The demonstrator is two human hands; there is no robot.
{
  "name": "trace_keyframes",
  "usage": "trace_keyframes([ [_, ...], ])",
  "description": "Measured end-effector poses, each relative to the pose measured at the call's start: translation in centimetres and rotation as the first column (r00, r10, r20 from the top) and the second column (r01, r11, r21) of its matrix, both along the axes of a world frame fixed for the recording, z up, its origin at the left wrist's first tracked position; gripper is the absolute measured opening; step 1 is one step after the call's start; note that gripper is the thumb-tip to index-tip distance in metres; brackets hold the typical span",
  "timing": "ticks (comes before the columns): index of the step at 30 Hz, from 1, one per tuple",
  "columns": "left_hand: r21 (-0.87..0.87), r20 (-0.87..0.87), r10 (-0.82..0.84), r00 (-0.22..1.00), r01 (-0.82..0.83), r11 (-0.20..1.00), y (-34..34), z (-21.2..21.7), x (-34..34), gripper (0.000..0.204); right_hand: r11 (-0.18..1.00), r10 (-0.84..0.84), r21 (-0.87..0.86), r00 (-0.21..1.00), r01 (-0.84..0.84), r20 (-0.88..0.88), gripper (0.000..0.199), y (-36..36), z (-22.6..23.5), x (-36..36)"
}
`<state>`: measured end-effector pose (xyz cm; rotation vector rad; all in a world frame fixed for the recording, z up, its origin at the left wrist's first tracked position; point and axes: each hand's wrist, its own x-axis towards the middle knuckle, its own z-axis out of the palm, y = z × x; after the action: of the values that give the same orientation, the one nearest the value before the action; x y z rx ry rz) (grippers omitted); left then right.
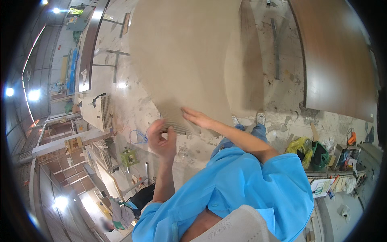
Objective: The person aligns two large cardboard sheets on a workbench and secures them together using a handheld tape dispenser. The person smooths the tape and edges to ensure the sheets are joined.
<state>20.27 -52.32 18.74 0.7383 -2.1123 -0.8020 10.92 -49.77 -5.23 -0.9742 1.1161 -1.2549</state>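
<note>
- At the centre, stretching far, lies the tan sheet (185, 60).
- On its near end, the right hand (197, 118) extends flat, fingers straight, apparently steadying it.
- Nearer left, apart, the left hand (162, 140) curls beside the edge; gripping, cannot tell.

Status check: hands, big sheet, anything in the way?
Left hand open, curled, by the brown sheet. Right hand open over its near end. Blue cord off left, not blocking.

Head view, wide fisheye: is looking down from the wearer's head, taking in the blue shirt (246, 177) at close range, the large tan sheet (185, 52) farther out, workshop roof (45, 60) curving along its left rim.
</note>
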Motion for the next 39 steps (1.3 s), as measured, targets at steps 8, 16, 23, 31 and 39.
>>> trace_keyframes([
  [8, 0.071, -0.131, 0.159, 0.979, -0.151, 0.986, 6.6, 4.7, -1.3, 0.050, 0.945, -0.318, 0.016, 0.907, 0.326, 0.275, 0.074, 6.9, -0.4, -3.6],
  [16, 0.115, -0.467, 0.128, 0.875, -0.083, 0.990, 5.6, 9.0, -1.0, 0.056, 0.839, -0.400, 0.296, 0.886, 0.457, -0.233, 0.075, 14.8, -5.3, -9.7],
  [23, 0.173, -0.649, 0.023, 0.760, 0.117, 0.978, 3.7, 15.1, 1.3, 0.068, 0.467, -0.542, 0.747, 0.821, 0.472, -0.180, 0.105, 23.7, -16.7, -11.9],
  [31, 0.305, -0.748, 0.188, 0.637, 0.079, 0.949, -2.1, 19.1, 6.7, 0.069, 0.548, -0.715, 0.819, 0.604, 0.171, 0.352, 0.124, 22.7, -18.7, -7.2],
  [39, 0.221, -0.850, -0.041, 0.525, 0.427, 0.877, -7.2, 23.0, 13.4, 0.053, 0.619, -0.578, 0.773, 0.746, 0.137, 0.330, 0.122, 19.2, -17.7, -6.5],
])
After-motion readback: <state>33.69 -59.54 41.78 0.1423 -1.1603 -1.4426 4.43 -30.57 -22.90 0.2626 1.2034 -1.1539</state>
